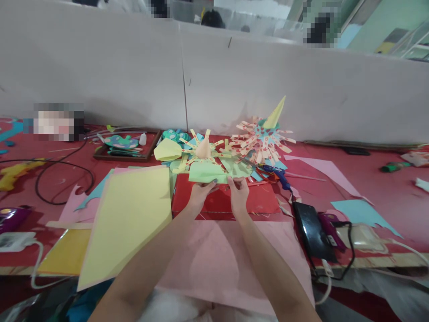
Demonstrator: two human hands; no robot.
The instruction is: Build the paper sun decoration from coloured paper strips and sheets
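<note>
Grey-white partition [117, 67] panels rise behind a red table [365, 174] crowded with craft stuff. On the left lie a yellow glue gun [15, 174], a brown tray [154, 145] with a small white bottle [143, 139] in it, and a large yellow sheet [134, 219] reaching over the near edge. To the right are a blue glue gun [283, 177], a phone [311, 228], a purple device [331, 230] beside it, and a light blue sheet [362, 212].

Straight ahead, a peach cone [203, 150] ringed with printed strips sits close behind the work, and a tall yellow cone [275, 114] tops a bushier ring of strips to its right. Both crowd the space beyond the hands.

Over a red box [214, 203], the left hand [201, 194] and right hand [239, 192] hold a green paper [205, 172] by its near edge. Each thumb and fingers pinch it, the hands a little apart; the fingers underneath are largely hidden, so their exact placement is hard to judge.
</note>
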